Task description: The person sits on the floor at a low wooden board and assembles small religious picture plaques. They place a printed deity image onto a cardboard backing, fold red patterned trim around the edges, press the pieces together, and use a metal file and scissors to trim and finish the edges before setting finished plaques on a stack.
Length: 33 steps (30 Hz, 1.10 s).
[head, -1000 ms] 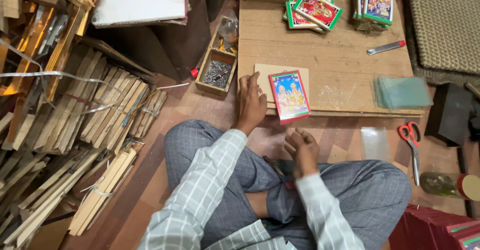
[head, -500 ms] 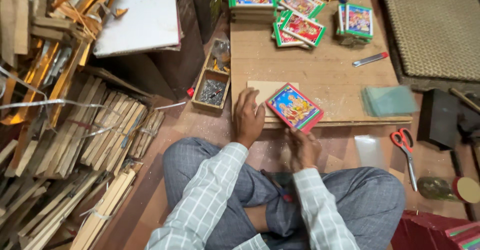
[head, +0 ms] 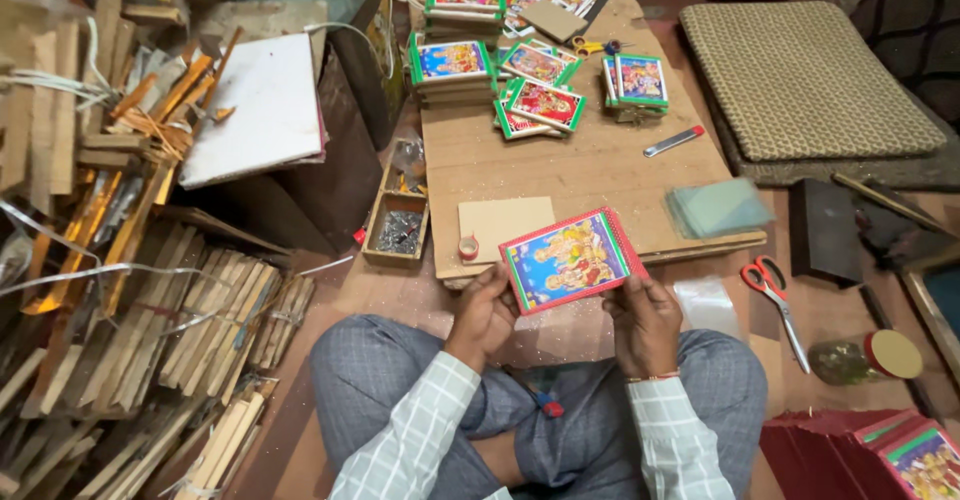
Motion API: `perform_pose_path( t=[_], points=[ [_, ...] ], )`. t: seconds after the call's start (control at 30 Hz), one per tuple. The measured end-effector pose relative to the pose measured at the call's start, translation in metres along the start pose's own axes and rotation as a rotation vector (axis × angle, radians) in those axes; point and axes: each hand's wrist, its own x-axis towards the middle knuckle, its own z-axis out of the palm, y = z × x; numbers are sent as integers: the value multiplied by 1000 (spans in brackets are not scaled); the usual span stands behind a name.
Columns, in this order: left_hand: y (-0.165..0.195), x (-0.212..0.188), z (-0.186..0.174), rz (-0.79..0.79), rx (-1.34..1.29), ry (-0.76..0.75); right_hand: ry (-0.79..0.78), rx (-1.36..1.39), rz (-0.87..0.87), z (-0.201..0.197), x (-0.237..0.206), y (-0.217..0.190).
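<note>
Both hands hold one framed colour picture point(head: 568, 260) at lower centre of the frame; left hand point(head: 484, 312) grips its lower left corner, fingers curled under the edge; right hand point(head: 645, 322) grips its lower right edge, thumb on the red border; picture tilted, right side higher, printed face up, raised just above the near edge of the wooden board point(head: 590, 175); person sits cross-legged, knees in grey checked trousers below the hands.

On the board, just left of the held picture: a plain cardboard sheet point(head: 503, 225) lying flat; a small roll of tape point(head: 467, 249) touching its lower left corner; to the right, a stack of clear glass panes point(head: 718, 207) near the board's right edge; a red-and-grey utility knife point(head: 673, 141) above them; stacks of finished framed pictures point(head: 540, 70) across the upper centre.

Left of the board: small wooden box of nails point(head: 398, 228); white panel point(head: 255, 110) leaning at upper left; bundles of wooden strips point(head: 140, 330) filling the left side.

Right of the board, on the floor: red-handled scissors point(head: 770, 290); woven mat point(head: 805, 75) at upper right.
</note>
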Motion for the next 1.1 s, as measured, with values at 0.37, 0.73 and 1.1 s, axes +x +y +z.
perform_pose_path(
  t=[0.37,0.73,1.1],
  points=[
    [55,18,70,474,955,136,-185,-438,-83,50,61,-10],
    [61,51,43,371,948,139,-123,-431,37,62,80,35],
    [59,37,50,285,810,245,-14,-352,28,69,66,50]
  ],
)
